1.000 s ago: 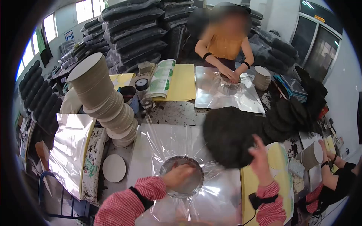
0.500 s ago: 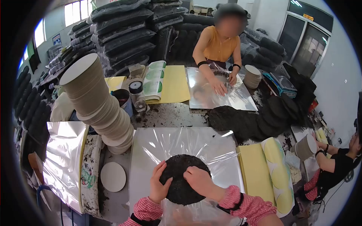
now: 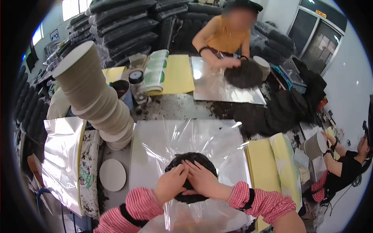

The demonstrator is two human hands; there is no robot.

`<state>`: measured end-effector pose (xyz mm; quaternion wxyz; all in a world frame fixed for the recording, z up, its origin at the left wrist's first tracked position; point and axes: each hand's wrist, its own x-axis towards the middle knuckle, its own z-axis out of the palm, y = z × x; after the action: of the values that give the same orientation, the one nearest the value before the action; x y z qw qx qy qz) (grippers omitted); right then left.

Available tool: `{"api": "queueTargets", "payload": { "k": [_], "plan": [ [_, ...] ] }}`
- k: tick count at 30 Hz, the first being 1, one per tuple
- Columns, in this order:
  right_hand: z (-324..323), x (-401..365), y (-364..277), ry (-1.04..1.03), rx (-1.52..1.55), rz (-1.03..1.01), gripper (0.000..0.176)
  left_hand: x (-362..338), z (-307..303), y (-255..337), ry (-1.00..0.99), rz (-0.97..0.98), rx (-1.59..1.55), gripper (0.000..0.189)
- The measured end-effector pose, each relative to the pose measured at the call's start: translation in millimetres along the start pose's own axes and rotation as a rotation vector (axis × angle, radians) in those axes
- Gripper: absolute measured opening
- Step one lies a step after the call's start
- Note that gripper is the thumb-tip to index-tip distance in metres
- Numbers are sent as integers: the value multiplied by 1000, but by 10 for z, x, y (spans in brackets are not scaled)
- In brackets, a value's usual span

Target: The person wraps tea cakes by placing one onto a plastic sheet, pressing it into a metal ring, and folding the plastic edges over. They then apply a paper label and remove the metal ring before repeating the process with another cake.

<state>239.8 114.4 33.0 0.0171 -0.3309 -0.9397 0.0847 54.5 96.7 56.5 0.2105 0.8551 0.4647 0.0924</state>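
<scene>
A black round disc of dried, leafy matter (image 3: 205, 160), like a seaweed cake, lies on clear plastic film (image 3: 163, 141) over a silver board (image 3: 145, 174). My left hand (image 3: 173, 180) is on the disc's left side, its fingers curled against the top. On the same disc, my right hand (image 3: 202, 178) rests from the right, fingers stretched out across the middle. The fingertips of both hands meet near the centre, and the thumbs sit close together below. Much of the disc is hidden under my hands, and its rim looks ragged.
Left stand a tall stack of pale round boards (image 3: 91, 93), one loose round board (image 3: 112, 174) and a pile of film sheets (image 3: 62, 151). Yellow sheets (image 3: 264, 163) lie right. Across the table, a co-worker (image 3: 227, 35) handles another black disc (image 3: 244, 73). Another person (image 3: 344, 167) works far right.
My left hand has moved from the disc's left edge onto its top, meeting my right hand, whose fingers have spread. The co-worker opposite now has a black disc over the board.
</scene>
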Motion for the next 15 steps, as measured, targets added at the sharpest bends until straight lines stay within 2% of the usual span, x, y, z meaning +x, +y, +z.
{"api": "queueTargets", "payload": {
  "k": [1, 2, 4, 5, 6, 8, 9, 10, 12, 14, 15],
  "plan": [
    [7, 25, -16, -18, 10, 13, 100, 63, 19, -58, -120, -73, 132, 96],
    [48, 27, -23, -17, 11, 6, 100, 81, 22, -40, -119, -80, 134, 96],
    [162, 38, 0, 14, 2, 13, 102, 193, 16, 3, -238, -127, 224, 102],
    [247, 41, 9, 30, 32, 33, 104, 193, 111, -9, -166, -110, 286, 93],
    [339, 58, -4, 18, 48, 43, 104, 219, 303, -41, -186, -106, 277, 93],
    [447, 120, -20, -70, -61, 104, 103, 331, 603, -36, -42, -300, 408, 71],
    [471, 126, -18, -44, -42, 108, 99, 368, 603, -10, -51, -375, 345, 51],
    [415, 118, -30, -40, -42, 111, 99, 343, 533, 12, -49, -371, 349, 51],
    [244, 118, -55, -47, -6, 113, 82, 240, 315, 43, -114, -236, 362, 43],
    [156, 62, -110, 85, 47, 162, 62, 53, 188, 59, 24, -37, 318, 43],
    [96, -77, -167, 42, -115, 220, 50, 8, 134, 95, 18, 15, 279, 36]
  ]
}}
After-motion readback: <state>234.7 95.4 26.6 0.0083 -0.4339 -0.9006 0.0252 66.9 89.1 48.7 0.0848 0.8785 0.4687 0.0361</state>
